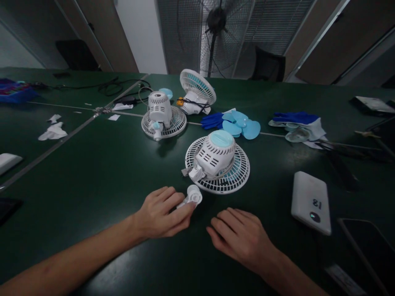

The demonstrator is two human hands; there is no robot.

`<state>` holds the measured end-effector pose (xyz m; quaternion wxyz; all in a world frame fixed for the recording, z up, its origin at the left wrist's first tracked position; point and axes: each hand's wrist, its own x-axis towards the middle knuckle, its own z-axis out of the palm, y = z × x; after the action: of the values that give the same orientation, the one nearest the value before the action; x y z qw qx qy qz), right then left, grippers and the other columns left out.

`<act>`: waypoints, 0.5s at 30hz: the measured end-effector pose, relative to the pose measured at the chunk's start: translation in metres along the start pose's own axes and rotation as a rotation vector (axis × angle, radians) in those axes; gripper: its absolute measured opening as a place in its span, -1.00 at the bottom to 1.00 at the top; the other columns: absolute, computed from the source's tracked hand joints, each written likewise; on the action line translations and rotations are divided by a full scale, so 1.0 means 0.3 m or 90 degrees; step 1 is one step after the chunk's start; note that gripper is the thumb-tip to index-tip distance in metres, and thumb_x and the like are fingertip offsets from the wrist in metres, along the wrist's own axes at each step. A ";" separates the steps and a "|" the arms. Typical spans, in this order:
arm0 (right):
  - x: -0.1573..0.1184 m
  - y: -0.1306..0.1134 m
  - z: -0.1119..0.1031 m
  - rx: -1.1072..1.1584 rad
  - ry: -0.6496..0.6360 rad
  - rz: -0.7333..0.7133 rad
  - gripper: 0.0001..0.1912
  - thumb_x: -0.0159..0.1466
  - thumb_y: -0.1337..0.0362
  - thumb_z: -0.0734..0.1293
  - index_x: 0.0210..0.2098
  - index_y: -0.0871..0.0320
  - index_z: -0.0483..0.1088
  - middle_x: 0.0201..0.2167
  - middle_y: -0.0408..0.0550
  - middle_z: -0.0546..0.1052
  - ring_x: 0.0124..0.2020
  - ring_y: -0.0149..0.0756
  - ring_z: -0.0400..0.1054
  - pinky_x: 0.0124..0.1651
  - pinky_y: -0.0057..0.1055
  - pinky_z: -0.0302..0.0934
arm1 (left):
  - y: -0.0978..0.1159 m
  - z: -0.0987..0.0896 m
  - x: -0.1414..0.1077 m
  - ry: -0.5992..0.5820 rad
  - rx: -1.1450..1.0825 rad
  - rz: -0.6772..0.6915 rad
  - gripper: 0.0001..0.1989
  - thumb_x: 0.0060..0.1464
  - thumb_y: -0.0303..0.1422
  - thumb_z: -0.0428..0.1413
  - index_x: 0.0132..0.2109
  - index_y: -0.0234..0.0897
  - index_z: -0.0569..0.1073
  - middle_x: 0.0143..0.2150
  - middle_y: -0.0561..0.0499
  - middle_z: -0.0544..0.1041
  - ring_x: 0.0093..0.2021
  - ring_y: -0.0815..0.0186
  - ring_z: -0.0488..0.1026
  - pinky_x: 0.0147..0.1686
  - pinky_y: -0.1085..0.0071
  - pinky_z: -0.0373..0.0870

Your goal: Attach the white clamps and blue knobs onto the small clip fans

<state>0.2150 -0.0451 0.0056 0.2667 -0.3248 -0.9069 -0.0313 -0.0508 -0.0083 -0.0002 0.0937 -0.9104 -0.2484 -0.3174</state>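
My left hand (166,211) is closed around a small white plastic part (194,195) with a round, hollow end facing up. Just beyond it lies a white fan (216,154), grille down on the table, its motor housing capped in light blue. A white plug (196,173) and its cord rest against that housing. My right hand (239,236) is low over the table, right of the left hand, fingers loosely bent and a little apart. Nothing shows in it, though its palm side is hidden.
Farther back are a second grille-down fan (160,113) and a tilted fan (197,90). Light blue fan blades (242,124) and blue gloves (212,121) lie behind the near fan. A white box-shaped device (310,201) is at right; paper scraps (54,131) lie at left.
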 end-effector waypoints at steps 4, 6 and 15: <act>-0.003 -0.006 -0.014 -0.026 -0.017 -0.006 -0.85 0.37 0.22 0.31 -0.29 0.15 0.44 -0.46 -0.12 0.50 -0.47 -0.31 0.40 -0.42 -0.31 0.10 | -0.036 0.007 0.003 0.025 -0.014 -0.022 -0.56 0.12 -0.46 0.20 0.15 -0.28 0.39 -0.25 -0.03 0.47 -0.35 0.30 0.38 -0.35 0.38 0.40; -0.002 -0.017 -0.013 -0.057 -0.056 0.049 -0.83 0.35 0.18 0.31 -0.33 0.12 0.42 -0.49 -0.12 0.47 -0.50 -0.28 0.39 -0.44 -0.29 0.09 | -0.043 0.006 0.008 0.029 -0.017 -0.022 -0.54 0.12 -0.48 0.18 0.18 -0.26 0.41 -0.23 -0.05 0.44 -0.34 0.30 0.36 -0.37 0.39 0.40; -0.012 -0.021 0.028 -0.072 -0.038 0.068 -0.77 0.41 0.27 0.27 -0.40 0.08 0.34 -0.53 -0.19 0.42 -0.58 -0.34 0.36 -0.48 -0.31 0.06 | -0.052 0.015 0.005 0.077 -0.070 -0.105 -0.53 0.08 -0.54 0.17 0.15 -0.20 0.48 -0.31 0.03 0.34 -0.38 0.35 0.30 -0.44 0.44 0.28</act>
<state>0.2096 -0.0502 -0.0025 0.2219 -0.3881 -0.8926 -0.0586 -0.0554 0.0072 -0.0025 0.0318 -0.8699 -0.2985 -0.3915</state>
